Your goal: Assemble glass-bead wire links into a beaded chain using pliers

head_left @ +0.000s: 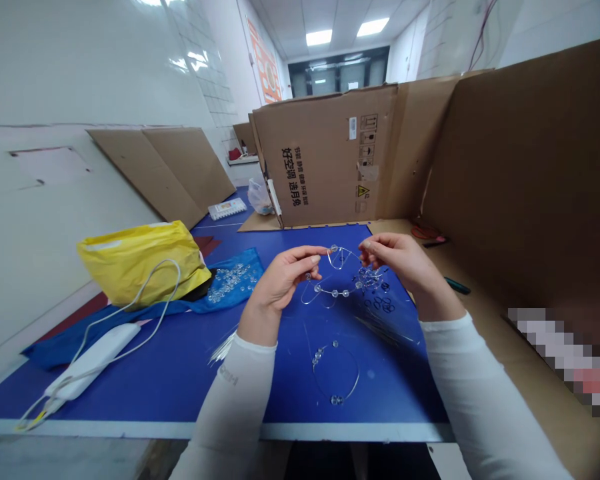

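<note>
My left hand (280, 280) and my right hand (395, 263) are raised above the blue tabletop (155, 400). Between them runs a thin beaded wire (337, 277), strung with clear glass beads and bent into loose loops. Each hand pinches it between thumb and fingers, the left at one side and the right at the other. Below my hands, a second wire loop with clear beads (335, 373) lies flat on the table. Thin loose wires (385, 327) lie under my right wrist.
Clear beads (233, 280) lie on a blue cloth (80, 340) beside a yellow plastic bag (140, 263). A white corded device (93, 360) lies at the left. Cardboard panels and a box (325, 157) stand behind; a green-handled tool (457, 285) lies right.
</note>
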A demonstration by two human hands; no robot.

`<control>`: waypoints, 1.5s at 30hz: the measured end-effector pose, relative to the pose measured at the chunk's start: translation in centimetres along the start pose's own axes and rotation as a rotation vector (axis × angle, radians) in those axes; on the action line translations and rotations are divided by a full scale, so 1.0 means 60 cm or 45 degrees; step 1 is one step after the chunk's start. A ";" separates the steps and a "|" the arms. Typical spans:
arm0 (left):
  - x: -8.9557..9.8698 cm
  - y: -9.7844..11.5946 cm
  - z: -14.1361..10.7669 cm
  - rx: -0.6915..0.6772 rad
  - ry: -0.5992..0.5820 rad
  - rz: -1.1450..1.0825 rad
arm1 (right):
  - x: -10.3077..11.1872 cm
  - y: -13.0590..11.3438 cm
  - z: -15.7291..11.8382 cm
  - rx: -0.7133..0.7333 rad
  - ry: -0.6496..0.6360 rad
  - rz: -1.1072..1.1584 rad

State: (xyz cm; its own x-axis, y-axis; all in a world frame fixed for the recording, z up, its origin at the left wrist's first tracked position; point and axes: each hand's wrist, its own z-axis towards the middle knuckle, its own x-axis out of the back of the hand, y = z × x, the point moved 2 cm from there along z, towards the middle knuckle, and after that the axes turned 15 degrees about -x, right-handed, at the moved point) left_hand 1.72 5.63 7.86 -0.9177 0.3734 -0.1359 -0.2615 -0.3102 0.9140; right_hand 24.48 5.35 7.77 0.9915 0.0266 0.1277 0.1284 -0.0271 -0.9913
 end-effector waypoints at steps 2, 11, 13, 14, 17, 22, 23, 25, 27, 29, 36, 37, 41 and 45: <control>0.004 0.002 0.001 -0.016 0.007 0.033 | 0.011 0.004 0.004 -0.007 0.020 -0.120; 0.017 0.010 0.003 -0.029 0.076 0.190 | 0.017 0.037 0.018 -0.087 -0.045 -0.530; 0.017 0.012 0.003 -0.031 0.069 0.189 | 0.013 0.048 0.012 -0.129 -0.083 -0.604; 0.016 0.013 0.002 -0.033 0.066 0.185 | 0.011 0.055 0.007 -0.142 -0.098 -0.667; 0.015 0.019 0.001 -0.046 0.061 0.164 | 0.007 0.079 -0.020 -0.120 -0.128 -0.907; 0.014 0.029 -0.002 -0.079 0.044 0.128 | 0.014 0.142 -0.084 -0.188 -0.227 -1.106; 0.014 0.030 -0.002 -0.083 0.040 0.123 | 0.020 0.155 -0.096 -0.214 -0.199 -1.115; 0.014 0.032 -0.003 -0.090 0.036 0.114 | 0.037 0.177 -0.115 -0.244 -0.087 -1.136; 0.013 0.034 -0.004 -0.098 0.034 0.106 | 0.054 0.192 -0.130 -0.252 0.049 -1.215; 0.013 0.034 -0.004 -0.103 0.033 0.101 | 0.065 0.202 -0.140 -0.263 0.160 -1.342; 0.016 0.034 -0.005 -0.130 0.026 0.071 | 0.051 0.231 -0.135 -0.173 0.212 -1.638; 0.016 0.034 -0.005 -0.135 0.024 0.069 | 0.050 0.234 -0.132 -0.183 0.209 -1.623; 0.015 0.036 -0.006 -0.131 0.023 0.064 | 0.051 0.237 -0.128 -0.210 0.201 -1.559; 0.012 0.038 -0.006 -0.119 0.017 0.061 | 0.054 0.231 -0.131 -0.257 0.224 -1.468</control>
State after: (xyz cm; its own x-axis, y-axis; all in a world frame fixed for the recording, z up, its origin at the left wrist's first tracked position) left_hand 0.37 4.86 9.73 -0.9334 0.3449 -0.0987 -0.2437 -0.4075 0.8801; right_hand 29.66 -2.77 -5.34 0.2755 0.0014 0.9613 0.9345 -0.2349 -0.2675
